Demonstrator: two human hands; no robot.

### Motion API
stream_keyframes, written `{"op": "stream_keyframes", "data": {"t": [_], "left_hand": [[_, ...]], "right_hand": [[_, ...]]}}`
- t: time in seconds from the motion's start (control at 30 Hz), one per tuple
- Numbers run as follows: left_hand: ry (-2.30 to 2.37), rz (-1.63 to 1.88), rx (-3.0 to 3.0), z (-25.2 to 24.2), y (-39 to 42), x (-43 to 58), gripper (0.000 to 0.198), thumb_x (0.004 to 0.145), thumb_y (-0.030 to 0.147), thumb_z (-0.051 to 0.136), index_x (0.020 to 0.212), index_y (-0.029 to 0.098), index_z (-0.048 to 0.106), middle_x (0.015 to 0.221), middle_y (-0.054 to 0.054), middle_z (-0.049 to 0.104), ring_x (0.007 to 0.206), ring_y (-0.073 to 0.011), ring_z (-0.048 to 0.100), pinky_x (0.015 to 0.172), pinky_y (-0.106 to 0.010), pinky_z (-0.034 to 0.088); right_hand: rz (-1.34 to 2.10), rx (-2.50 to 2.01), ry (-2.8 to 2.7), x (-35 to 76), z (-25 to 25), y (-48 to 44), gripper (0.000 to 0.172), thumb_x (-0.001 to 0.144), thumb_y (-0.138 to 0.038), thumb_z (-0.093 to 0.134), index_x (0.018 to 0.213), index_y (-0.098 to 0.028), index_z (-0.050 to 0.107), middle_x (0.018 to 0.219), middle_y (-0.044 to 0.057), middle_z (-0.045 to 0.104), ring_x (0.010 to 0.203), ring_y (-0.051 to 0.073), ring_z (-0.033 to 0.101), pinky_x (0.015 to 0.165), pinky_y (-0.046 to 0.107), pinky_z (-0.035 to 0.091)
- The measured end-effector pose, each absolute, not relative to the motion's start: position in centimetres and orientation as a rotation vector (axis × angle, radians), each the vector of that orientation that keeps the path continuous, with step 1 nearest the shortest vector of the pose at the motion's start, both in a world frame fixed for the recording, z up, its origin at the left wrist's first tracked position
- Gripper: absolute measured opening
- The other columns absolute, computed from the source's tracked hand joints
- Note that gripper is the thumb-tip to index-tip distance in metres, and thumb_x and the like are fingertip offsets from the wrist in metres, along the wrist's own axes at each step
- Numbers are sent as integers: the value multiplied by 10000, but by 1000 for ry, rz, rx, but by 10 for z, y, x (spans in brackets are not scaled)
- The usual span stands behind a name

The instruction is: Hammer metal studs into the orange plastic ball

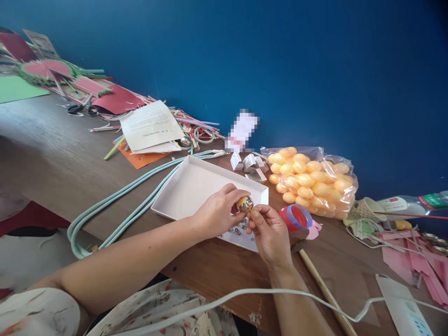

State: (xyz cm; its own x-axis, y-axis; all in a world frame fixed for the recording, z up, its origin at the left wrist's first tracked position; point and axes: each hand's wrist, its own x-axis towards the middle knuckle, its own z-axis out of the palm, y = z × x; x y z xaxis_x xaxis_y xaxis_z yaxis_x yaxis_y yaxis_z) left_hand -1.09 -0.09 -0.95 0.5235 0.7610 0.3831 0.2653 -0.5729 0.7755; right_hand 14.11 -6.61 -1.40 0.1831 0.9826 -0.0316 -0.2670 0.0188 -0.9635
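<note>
Just below and right of the frame's centre, the left hand's (219, 213) grip holds a small, rounded, shiny silver-and-yellow piece (245, 204) over a shallow white rectangular box (203, 186). The right hand (272, 233), its grip narrow, meets the piece's lower right side; whether it pinches anything, and the piece's long axis, I cannot tell.

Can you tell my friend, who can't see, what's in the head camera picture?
A left hand holds a shiny ball, the right hand at its edge, over an open white box on a wooden table. Nearby lies a clear bag of orange egg shapes.
</note>
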Motion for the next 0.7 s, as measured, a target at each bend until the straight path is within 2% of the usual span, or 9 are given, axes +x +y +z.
{"op": "stream_keyframes", "data": {"t": [0.7], "left_hand": [[844,967,2106,-10,-2,-10,399,771,217,624,1163,204,554,976,-51,526,731,-124,572,724,-286,526]], "right_hand": [[1173,-1138,-901,141,-13,-67,104,798,-268,687,833,-206,611,668,-41,604,504,77,541,529,215,458]]}}
